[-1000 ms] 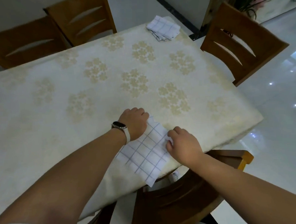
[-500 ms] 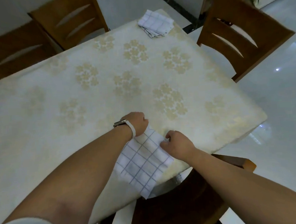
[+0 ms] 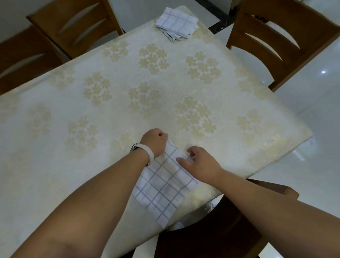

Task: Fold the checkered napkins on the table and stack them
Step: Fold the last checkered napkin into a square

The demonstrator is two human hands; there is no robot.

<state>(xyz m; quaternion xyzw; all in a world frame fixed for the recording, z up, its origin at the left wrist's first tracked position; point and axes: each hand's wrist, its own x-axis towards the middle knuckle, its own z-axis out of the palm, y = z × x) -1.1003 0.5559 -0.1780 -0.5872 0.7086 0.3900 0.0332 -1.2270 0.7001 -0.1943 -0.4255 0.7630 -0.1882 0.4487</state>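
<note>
Left hand point(image 3: 154, 142) is curled into a fist and grips the far corner of the napkin point(image 3: 164, 186). A white band point(image 3: 150, 154) sits on that wrist. Right hand point(image 3: 201, 163) rests at the napkin's right edge, thumb laid flat on the cloth and fingers loosely curled above it. I cannot tell whether those fingers pinch any cloth.

The napkin lies flat at the near edge of the worktop point(image 3: 69, 173), between the two forearms, set as a diamond. Its long axis runs from the far corner under the left hand to the near corner. The near corner points at the person and hangs past the worktop's edge.

A stack point(image 3: 176, 24) of folded checkered napkins sits at the worktop's far corner, well apart from the hands. Wooden chairs stand beyond the far side point(image 3: 75, 29) and to the right point(image 3: 274, 34).
</note>
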